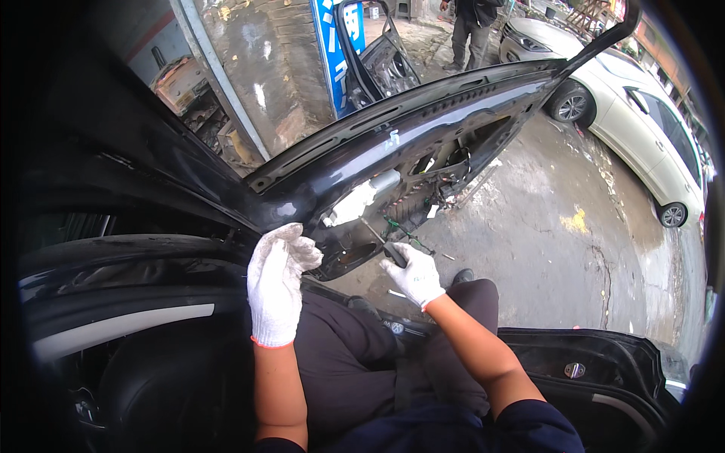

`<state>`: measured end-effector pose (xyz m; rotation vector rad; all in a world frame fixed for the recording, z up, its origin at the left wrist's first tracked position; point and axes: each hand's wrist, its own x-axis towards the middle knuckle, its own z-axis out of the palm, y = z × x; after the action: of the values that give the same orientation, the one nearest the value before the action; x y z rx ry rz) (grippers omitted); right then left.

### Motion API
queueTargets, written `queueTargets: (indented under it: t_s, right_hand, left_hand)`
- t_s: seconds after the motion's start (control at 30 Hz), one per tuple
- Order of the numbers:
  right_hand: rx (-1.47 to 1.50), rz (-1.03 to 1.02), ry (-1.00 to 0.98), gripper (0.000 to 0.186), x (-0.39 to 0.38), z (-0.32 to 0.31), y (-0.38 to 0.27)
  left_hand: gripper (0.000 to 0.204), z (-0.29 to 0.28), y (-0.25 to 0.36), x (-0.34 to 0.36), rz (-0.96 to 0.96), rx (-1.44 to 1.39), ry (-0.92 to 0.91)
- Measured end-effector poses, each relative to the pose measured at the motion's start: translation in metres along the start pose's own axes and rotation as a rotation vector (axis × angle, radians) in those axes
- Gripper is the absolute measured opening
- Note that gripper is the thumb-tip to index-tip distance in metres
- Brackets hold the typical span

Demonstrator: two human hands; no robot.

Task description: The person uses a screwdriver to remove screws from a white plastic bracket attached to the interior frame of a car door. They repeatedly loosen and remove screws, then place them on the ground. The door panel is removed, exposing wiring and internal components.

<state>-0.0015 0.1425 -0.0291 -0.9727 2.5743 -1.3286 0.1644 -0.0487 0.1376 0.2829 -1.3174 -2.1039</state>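
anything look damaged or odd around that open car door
Yes: the open black car door looks stripped inside, with cut-outs exposed and green wiring trailing near the tool in the right hand. Behind it, a separate door stands by the blue sign, seemingly attached to no car.

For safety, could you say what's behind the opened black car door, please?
A blue rectangular signboard, another black car door and a standing person; the opened door hides anything immediately behind.
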Motion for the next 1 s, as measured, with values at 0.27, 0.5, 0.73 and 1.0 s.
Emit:
queueTargets:
  t_s: [0.27,0.5,0.73,1.0]
  right_hand:
    - [0.098,0.081,0.075,0.05,-0.007,0.002,-0.01]
    - [1.74,0.84,-0.408,0.042,-0.002,0.004,0.002]
    - [0.065,0.157,0.034,0.057,-0.004,0.01,-0.001]
    - [0.44,0.376,-0.081,0.047,0.001,-0.002,-0.004]
  left_hand:
    - [0.03,0.003,-0.003,0.0,-0.036,0.013,0.001]
    - [0.031,0.003,-0.004,0.0,-0.027,0.05,0.005]
    - [0.031,0.0,-0.004,0.001,-0.029,0.045,0.002]
    - [0.03,0.002,-0.004,0.001,-0.02,0.07,0.004]
